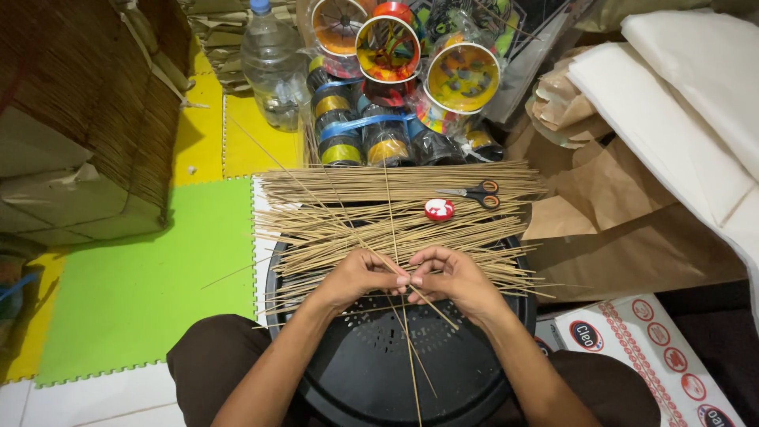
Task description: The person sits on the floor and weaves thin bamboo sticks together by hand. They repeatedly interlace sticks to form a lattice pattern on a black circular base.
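Both hands meet over the black tray (pixel 316 372). The left hand (pixel 356 275) and right hand (pixel 452 277) pinch thin bamboo sticks (pixel 399 237) between closed fingertips; the loose pile lies just beyond them.

White carton (pixel 656 356) with red-and-black round labels at lower right — brown paper-wrapped bundle (pixel 71 190) at left.

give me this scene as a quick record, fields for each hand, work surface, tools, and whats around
left hand: left hand pinches thin bamboo sticks, fingertips meeting the right
right hand: right hand grips the same crossed sticks
work surface: round black perforated tray on the person's lap, sticks spread across its far edge
tools: scissors and a small red and white reel lying on the sticks
behind: colourful spools, clear plastic bottle
right side: brown paper, white sheets
floor: green foam mat
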